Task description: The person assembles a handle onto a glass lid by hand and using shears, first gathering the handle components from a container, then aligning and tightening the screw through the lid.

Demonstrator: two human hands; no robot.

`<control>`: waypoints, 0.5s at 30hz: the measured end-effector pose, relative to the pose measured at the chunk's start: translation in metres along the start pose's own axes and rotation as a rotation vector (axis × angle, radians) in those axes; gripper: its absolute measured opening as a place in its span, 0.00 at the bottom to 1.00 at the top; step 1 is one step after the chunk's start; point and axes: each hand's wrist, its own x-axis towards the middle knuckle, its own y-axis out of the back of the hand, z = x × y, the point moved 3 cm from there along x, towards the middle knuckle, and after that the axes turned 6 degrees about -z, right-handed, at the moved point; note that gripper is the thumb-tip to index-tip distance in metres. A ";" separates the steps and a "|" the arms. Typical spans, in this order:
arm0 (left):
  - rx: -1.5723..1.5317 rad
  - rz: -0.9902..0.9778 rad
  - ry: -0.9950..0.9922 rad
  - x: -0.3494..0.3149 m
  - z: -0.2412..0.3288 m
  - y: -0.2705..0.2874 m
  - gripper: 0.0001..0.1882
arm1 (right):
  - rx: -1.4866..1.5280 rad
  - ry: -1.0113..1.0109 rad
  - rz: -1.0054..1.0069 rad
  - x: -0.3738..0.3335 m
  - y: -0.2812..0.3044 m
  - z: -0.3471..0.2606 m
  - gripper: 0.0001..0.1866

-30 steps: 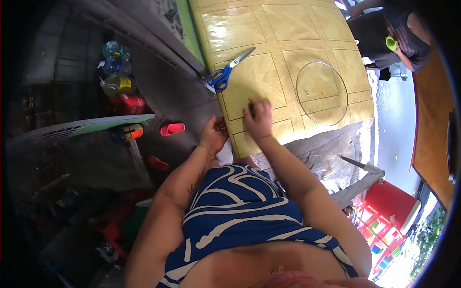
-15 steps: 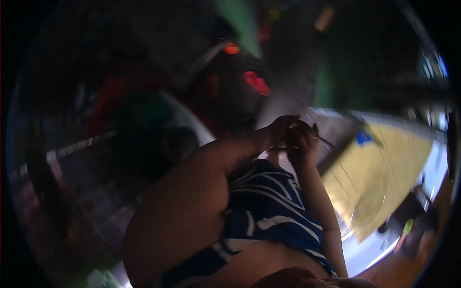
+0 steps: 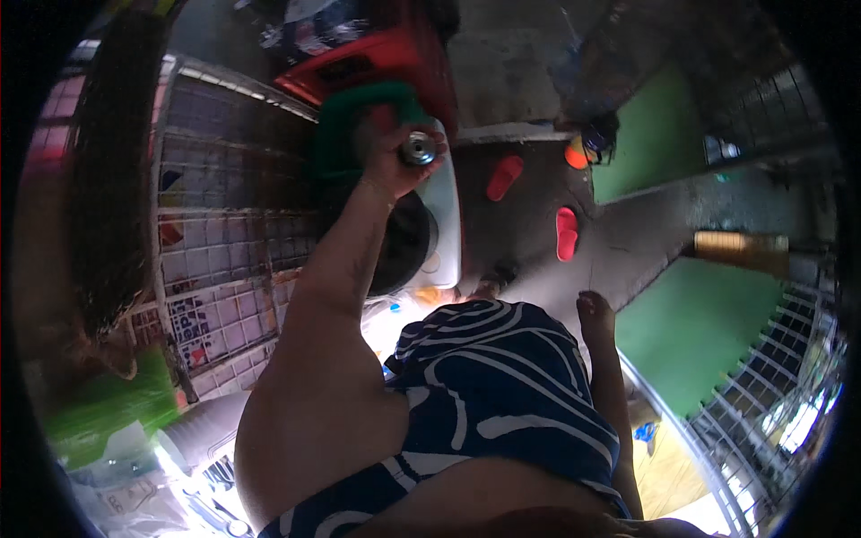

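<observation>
My left hand (image 3: pixel 392 170) reaches out to the front left, its fingers wrapped round a small round silver metal piece (image 3: pixel 419 148) with ringed steps and a dark centre. Whatever lies beneath that silver top is hidden by the hand. Just behind the hand is a green plastic container (image 3: pixel 336 134), and a white container (image 3: pixel 446 211) stands beside it. My right hand (image 3: pixel 595 316) hangs low at my right side with the fingers curled in, and no object shows in it.
Red slippers (image 3: pixel 566 235) lie on the dark floor (image 3: pixel 529 233) ahead. A red container (image 3: pixel 386 67) stands beyond the green one. Wire mesh (image 3: pixel 220 215) runs along the left. On the right are green panels (image 3: pixel 700 332) and a wire rack (image 3: pixel 753 421).
The view has turned. My hands, together in front of me before, are now apart: the left stretches forward and left with the silver piece, the right has dropped to my side.
</observation>
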 end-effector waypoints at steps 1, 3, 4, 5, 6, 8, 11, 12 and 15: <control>-0.017 0.025 -0.103 -0.012 0.020 -0.002 0.23 | -0.012 -0.033 -0.066 0.003 -0.001 0.011 0.13; 0.002 0.053 -0.176 -0.040 0.043 0.004 0.22 | -0.034 -0.022 -0.160 0.012 0.000 0.025 0.14; 0.017 0.077 -0.210 -0.056 0.048 0.009 0.21 | -0.067 -0.053 -0.216 0.016 0.003 0.031 0.13; -0.027 0.110 -0.179 -0.056 0.039 0.026 0.19 | -0.124 -0.124 -0.261 0.012 0.008 0.044 0.13; -0.043 0.121 -0.216 -0.065 0.034 0.026 0.19 | -0.147 -0.096 -0.282 0.011 0.013 0.078 0.13; -0.009 0.172 -0.129 -0.083 0.013 0.026 0.18 | -0.126 0.273 -0.297 0.015 0.019 0.140 0.14; 0.059 0.339 -0.151 -0.136 0.000 0.017 0.18 | 0.147 -0.005 -0.409 0.029 0.031 0.153 0.13; 0.081 0.418 -0.170 -0.174 -0.004 0.022 0.17 | 0.261 -0.198 -0.507 0.044 0.032 0.152 0.13; 0.142 0.561 -0.225 -0.246 -0.005 0.020 0.16 | 0.110 -0.443 -0.654 0.069 0.052 0.193 0.13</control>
